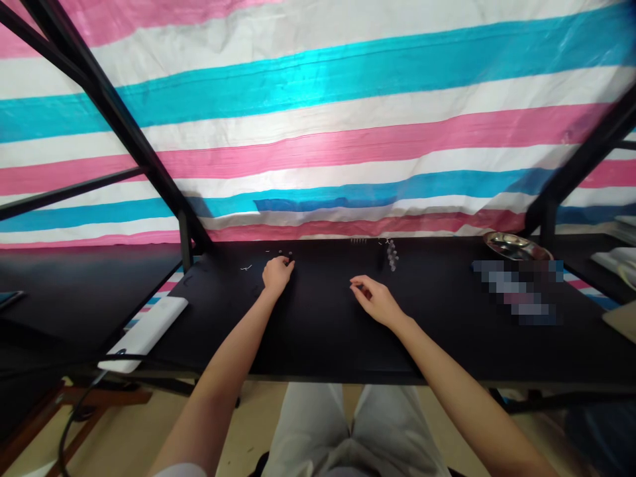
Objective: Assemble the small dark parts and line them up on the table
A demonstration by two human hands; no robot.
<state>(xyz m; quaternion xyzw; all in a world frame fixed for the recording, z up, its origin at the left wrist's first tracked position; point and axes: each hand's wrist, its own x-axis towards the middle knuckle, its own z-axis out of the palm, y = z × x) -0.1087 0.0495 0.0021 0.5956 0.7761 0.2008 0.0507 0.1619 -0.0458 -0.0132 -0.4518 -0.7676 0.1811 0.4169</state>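
Note:
My left hand (278, 275) rests low over the black table (318, 331), its fingers curled in and closed. Whatever may be between its fingertips is too small to make out. Just beyond it lie tiny round pieces (280, 252), and to its left is a thin white scrap (246, 267). My right hand (376, 299) is closer to the table's middle, thumb and fingertips drawn together; anything in them cannot be made out. Beyond that hand, near the back edge, are a cluster of small clear round pieces (392, 256) and a row of small spiky pieces (358, 240).
A white power strip (144, 334) with a cable lies at the table's left edge. At the back right sits a shiny metal dish (517, 246), with a blurred-out object (517, 291) in front. Black frame posts (186, 242) and a striped sheet (318, 146) bound the back.

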